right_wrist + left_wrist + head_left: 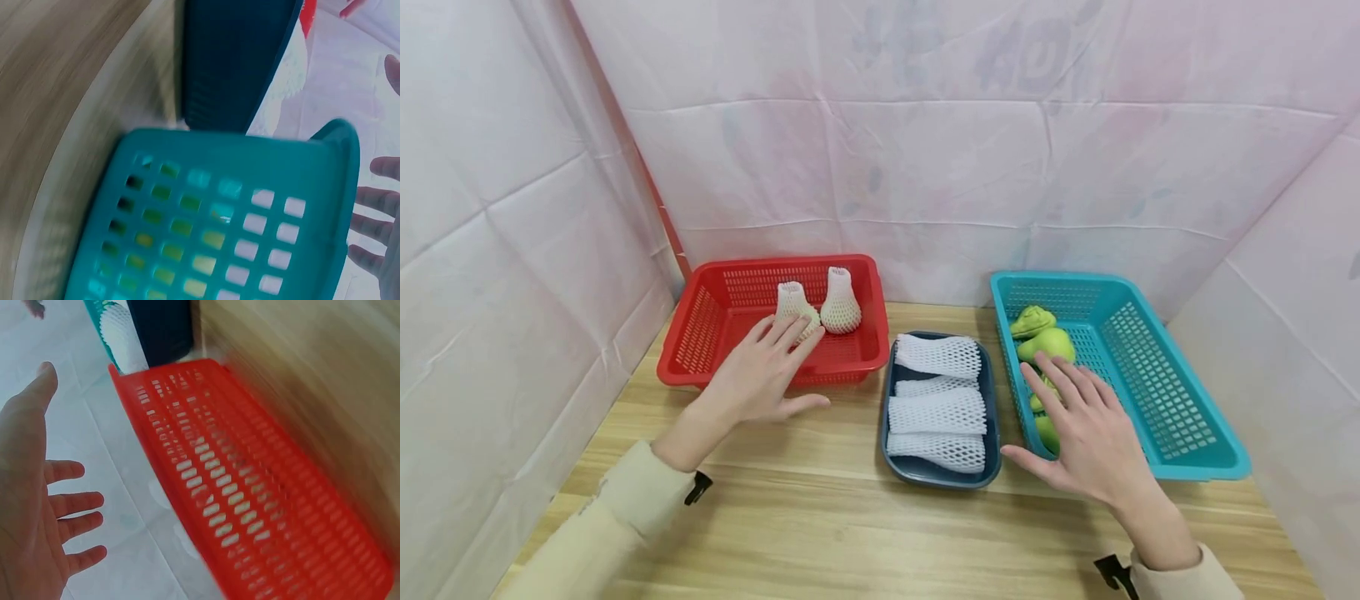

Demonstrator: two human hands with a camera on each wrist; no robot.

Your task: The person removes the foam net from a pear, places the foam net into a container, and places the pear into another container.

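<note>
My left hand (758,371), fingers spread, hovers over the near rim of the red basket (703,379). In that basket stand two pears in white foam nets; one netted pear (841,304) shows fully, while the other (792,300) is partly hidden behind my fingertips. On the other side my right hand (1086,425) spreads over the left part of the teal basket (1206,400), holding nothing. Under and beyond its fingers lie several green pears (1051,343), partly covered by the hand. The left wrist view shows the left palm (25,506) empty with straight fingers.
Between the baskets sits a dark blue tray (936,482) with several white foam net sleeves (938,412) laid across it. All stand on a wooden table (850,533). A pale cloth (925,167) hangs behind and at both sides.
</note>
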